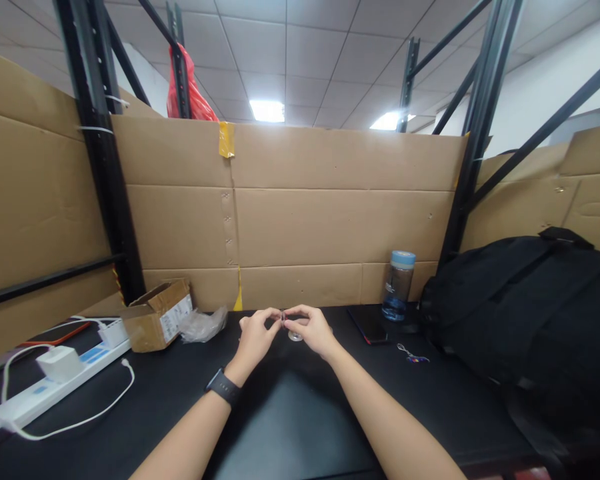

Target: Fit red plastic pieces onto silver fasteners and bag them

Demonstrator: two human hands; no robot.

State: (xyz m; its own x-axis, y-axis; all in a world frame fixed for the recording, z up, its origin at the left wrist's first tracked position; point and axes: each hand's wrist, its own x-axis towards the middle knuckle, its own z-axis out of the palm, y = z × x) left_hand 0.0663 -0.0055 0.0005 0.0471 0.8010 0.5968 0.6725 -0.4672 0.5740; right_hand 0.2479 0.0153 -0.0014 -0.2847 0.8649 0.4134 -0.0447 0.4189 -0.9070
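Note:
My left hand (257, 337) and my right hand (314, 331) meet above the black table (285, 417), fingertips pinched together. Between them is a small, thin, shiny piece (283, 319), too small to name and mostly covered by the fingers. Both hands seem to grip it, one from each side. Just below the right fingers lies a small round clear item (295, 336), partly hidden by that hand. A dark watch is on my left wrist.
At left are a white power strip (27, 403) with cables, an open cardboard box (153, 320) and crumpled clear plastic (205, 325). On the right are a phone (369, 327), a water bottle (398, 287), a small trinket with a cord (416, 359) and a black backpack (525, 320). Cardboard walls stand behind.

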